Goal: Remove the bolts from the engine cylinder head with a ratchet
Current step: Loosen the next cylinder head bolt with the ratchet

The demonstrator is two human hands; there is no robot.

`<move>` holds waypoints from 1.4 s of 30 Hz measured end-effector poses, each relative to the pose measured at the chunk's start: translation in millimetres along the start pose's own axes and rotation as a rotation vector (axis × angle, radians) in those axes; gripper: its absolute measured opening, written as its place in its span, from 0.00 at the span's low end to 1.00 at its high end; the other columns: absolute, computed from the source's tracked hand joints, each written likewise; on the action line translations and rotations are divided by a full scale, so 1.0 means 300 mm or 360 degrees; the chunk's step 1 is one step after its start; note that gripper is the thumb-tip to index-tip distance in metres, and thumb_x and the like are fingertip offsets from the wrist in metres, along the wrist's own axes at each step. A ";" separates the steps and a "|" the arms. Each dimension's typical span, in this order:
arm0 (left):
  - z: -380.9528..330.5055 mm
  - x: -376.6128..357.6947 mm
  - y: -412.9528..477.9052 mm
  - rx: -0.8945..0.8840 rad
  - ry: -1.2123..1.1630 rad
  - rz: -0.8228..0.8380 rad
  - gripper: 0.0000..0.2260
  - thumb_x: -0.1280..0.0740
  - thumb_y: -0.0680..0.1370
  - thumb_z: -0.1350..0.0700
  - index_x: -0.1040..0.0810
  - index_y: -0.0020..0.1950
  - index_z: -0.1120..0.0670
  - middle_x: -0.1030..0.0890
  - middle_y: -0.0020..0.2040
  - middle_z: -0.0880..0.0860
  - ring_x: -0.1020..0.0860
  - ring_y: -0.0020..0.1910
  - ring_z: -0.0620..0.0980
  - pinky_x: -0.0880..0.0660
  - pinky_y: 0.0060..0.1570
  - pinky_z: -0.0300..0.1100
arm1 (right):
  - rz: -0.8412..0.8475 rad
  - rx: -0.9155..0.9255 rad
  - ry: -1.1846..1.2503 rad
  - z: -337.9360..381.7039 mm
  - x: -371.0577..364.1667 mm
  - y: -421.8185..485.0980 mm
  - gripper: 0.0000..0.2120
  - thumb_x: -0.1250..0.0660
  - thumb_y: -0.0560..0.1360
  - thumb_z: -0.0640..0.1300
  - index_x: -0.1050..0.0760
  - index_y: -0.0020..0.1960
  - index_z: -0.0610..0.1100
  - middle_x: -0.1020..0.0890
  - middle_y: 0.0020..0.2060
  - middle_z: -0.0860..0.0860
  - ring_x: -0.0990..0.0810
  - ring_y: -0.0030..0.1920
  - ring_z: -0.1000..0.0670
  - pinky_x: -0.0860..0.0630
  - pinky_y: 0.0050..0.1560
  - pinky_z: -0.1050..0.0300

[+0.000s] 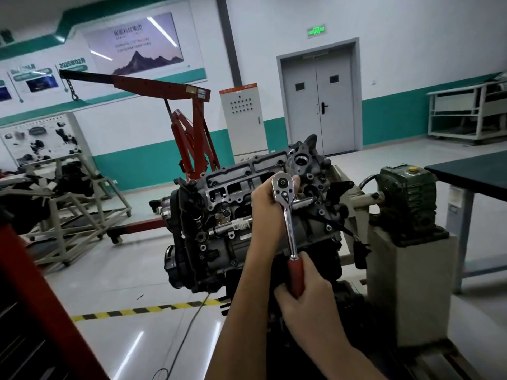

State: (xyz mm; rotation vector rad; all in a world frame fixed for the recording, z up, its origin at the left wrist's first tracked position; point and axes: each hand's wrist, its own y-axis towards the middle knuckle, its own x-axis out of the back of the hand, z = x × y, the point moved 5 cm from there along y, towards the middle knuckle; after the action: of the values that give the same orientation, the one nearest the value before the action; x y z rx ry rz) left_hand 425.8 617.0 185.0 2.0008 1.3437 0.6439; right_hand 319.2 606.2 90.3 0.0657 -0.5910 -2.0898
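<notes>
The red-handled chrome ratchet (288, 215) is gripped at its handle by the closed right hand (307, 294) and steadied at its head by the left hand (267, 204), fingers wrapped behind, against the grey cast-metal engine cylinder head (236, 193).

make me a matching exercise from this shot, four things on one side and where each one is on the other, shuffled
Things:
1. left hand
2. right hand
3. engine hoist
4. double door

Places:
A. back wall, under the green sign
B. wrapped around the ratchet's red grip
C. cupping the ratchet head at the cylinder head
D. behind the engine, on the floor

Pairs: 1-C, 2-B, 3-D, 4-A
</notes>
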 end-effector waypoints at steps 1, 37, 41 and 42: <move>-0.001 0.003 0.004 0.0000 0.0018 0.0012 0.22 0.32 0.78 0.61 0.38 0.29 0.47 0.36 0.26 0.41 0.38 0.29 0.39 0.38 0.32 0.32 | 0.0044 0.0008 -0.0075 0.001 0.032 0.010 0.13 0.33 0.69 0.34 0.31 0.46 0.49 0.28 0.27 0.51 0.27 0.24 0.60 0.36 0.24 0.74; -0.009 -0.020 0.006 -0.0001 0.0011 0.0035 0.24 0.32 0.77 0.63 0.33 0.26 0.43 0.35 0.25 0.42 0.39 0.29 0.39 0.39 0.32 0.33 | -0.0126 -0.0017 -0.0023 -0.002 0.021 -0.011 0.11 0.33 0.68 0.35 0.31 0.44 0.47 0.30 0.25 0.52 0.30 0.22 0.57 0.32 0.24 0.66; -0.012 -0.019 0.007 0.0036 0.0012 0.0052 0.23 0.32 0.77 0.62 0.35 0.26 0.45 0.36 0.25 0.41 0.39 0.29 0.40 0.38 0.31 0.33 | 0.0079 0.0053 -0.0192 0.001 0.107 0.020 0.14 0.33 0.68 0.33 0.31 0.45 0.50 0.30 0.25 0.53 0.30 0.22 0.58 0.35 0.23 0.71; -0.013 -0.022 0.008 0.0030 0.0026 0.0065 0.24 0.32 0.77 0.62 0.35 0.26 0.45 0.36 0.25 0.41 0.39 0.29 0.40 0.38 0.31 0.33 | 0.0186 0.0116 -0.0361 0.003 0.175 0.040 0.15 0.32 0.67 0.32 0.30 0.43 0.50 0.30 0.25 0.53 0.30 0.23 0.58 0.35 0.24 0.70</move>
State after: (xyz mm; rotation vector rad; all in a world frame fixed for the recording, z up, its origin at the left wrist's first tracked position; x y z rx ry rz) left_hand 422.1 611.2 189.2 2.0468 1.3267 0.6698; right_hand 298.6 558.9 105.8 -0.1627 -0.7887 -1.9755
